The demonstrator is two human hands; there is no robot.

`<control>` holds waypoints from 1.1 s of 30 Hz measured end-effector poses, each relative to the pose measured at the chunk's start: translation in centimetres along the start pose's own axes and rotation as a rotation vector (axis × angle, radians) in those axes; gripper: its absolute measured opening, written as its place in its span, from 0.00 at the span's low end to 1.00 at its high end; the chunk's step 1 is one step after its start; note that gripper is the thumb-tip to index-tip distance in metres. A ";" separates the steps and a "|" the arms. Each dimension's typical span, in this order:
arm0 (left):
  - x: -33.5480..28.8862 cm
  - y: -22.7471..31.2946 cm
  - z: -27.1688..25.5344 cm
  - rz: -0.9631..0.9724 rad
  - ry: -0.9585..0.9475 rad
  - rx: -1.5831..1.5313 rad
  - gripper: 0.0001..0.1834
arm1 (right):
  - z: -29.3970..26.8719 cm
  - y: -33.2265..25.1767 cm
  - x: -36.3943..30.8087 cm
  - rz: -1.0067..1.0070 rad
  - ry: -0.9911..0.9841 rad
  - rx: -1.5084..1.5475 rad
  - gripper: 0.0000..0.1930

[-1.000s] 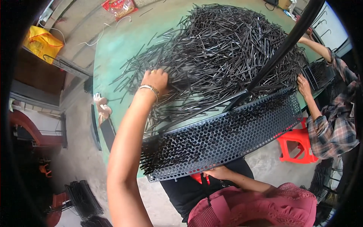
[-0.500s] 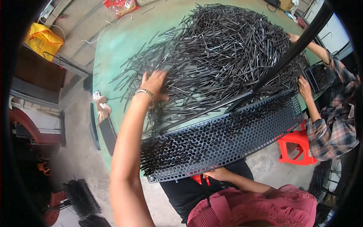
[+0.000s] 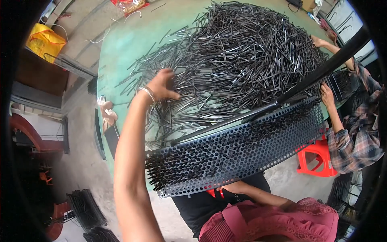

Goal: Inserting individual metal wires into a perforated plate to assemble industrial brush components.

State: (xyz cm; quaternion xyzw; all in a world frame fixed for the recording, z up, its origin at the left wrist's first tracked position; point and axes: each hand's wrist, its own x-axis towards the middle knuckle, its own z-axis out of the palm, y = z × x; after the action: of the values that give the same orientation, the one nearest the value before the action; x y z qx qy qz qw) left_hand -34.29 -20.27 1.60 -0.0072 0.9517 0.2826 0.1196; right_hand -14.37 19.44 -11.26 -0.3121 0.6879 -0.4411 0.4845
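Observation:
Over the left part of a heap of thin black sticks (image 3: 250,52), my left hand (image 3: 161,86) reaches out, palm down. Its thumb is spread away from the bent fingers, and I see nothing held in it. A long black perforated panel (image 3: 242,147) lies tilted between me and the heap, with many short black stick ends standing in its holes, densest at the left end. My right hand (image 3: 234,187) is under the near edge of this panel. Its fingers are mostly hidden there, so their grip does not show.
A thick black bar (image 3: 322,70) crosses above the panel. On the right, a co-worker's hands (image 3: 326,96) are beside the heap and a black rack. The green table (image 3: 117,60) carries pale gloves (image 3: 108,111) at its left edge. A red stool (image 3: 316,157) stands near the co-worker.
My left hand has drawn slightly left, its thumb now spread wider from the bent fingers. The right hand stays under the panel's near edge.

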 end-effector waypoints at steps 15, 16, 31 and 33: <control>2.1 4.6 3.2 -0.035 -0.134 0.581 0.31 | -1.3 -3.8 -0.1 0.086 0.024 0.021 0.07; 1.8 4.5 3.9 0.024 -0.049 0.609 0.30 | -1.2 -3.8 -0.1 0.092 0.033 0.026 0.07; -1.0 5.5 0.5 0.063 0.601 -0.777 0.20 | -1.7 -3.9 -0.1 0.021 0.001 0.056 0.07; 0.0 4.0 1.9 -0.005 0.611 -0.838 0.18 | -1.4 -3.3 0.0 0.008 0.016 0.061 0.07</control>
State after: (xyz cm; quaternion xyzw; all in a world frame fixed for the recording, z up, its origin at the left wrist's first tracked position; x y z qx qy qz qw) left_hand -34.17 -15.86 2.16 -0.1388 0.7485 0.6241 -0.1762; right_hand -15.66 18.50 -8.07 -0.2907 0.6793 -0.4624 0.4901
